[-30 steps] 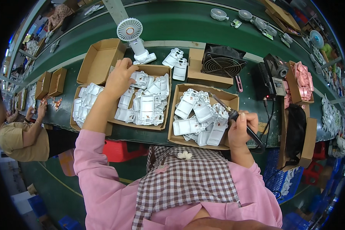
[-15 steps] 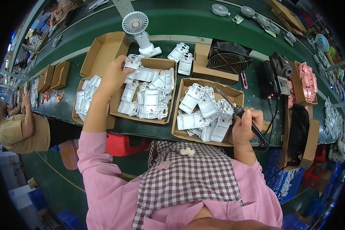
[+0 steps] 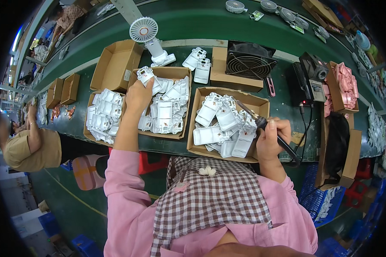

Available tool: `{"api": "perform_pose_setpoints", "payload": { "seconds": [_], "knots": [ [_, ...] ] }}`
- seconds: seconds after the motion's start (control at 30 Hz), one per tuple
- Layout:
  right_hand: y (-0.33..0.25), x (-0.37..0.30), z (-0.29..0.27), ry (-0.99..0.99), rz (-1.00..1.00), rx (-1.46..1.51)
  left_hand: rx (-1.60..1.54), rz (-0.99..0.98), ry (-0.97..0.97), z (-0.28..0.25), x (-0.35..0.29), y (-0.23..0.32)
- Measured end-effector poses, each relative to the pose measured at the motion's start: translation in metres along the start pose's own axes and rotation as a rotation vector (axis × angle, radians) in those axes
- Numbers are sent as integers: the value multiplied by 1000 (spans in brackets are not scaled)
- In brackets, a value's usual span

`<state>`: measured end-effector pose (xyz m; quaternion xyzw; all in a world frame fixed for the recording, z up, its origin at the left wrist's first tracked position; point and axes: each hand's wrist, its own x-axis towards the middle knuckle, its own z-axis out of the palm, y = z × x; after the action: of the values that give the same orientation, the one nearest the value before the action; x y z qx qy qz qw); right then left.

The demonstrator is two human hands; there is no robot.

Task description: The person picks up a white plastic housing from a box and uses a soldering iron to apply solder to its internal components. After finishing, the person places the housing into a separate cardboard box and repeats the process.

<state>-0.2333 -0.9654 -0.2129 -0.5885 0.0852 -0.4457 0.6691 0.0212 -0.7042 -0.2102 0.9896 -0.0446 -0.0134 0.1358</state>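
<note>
My left hand [image 3: 139, 96] is closed on a white plastic casing [image 3: 145, 73] with a small board in its end, over the back left part of the middle cardboard box [image 3: 181, 136]. Several more white casings [image 3: 164, 112] lie heaped in that box. In my right hand [image 3: 273, 138] is a soldering iron [image 3: 284, 145], gripped by its dark handle. Its metal shaft slants up and left over the right cardboard box [image 3: 193, 147], close above a pile of white casings [image 3: 227, 118] with small coppery parts. My left fingertips are partly hidden.
Left of the middle box stands another box of casings [image 3: 104, 112], with an empty carton [image 3: 116, 64] behind. At the back are a white handheld fan [image 3: 143, 30], two loose casings [image 3: 202, 70] and a black fan [image 3: 251, 62]. A black soldering station [image 3: 302, 85] and pink parts [image 3: 345, 85] are right.
My left hand has turned and shifted slightly right and down, still holding the casing. The soldering iron stays in my right hand in nearly the same place. The whole view has shifted slightly.
</note>
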Motion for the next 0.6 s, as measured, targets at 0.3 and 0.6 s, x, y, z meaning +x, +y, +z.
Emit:
{"api": "perform_pose_setpoints", "payload": {
  "seconds": [0.3,0.6],
  "knots": [
    [1,1,-1,-29,27,-18,-689,-35,120,32,10,-9],
    [2,-1,-2,-2,44,1,-651,122,-168,-26,16,-23]
  ]
}}
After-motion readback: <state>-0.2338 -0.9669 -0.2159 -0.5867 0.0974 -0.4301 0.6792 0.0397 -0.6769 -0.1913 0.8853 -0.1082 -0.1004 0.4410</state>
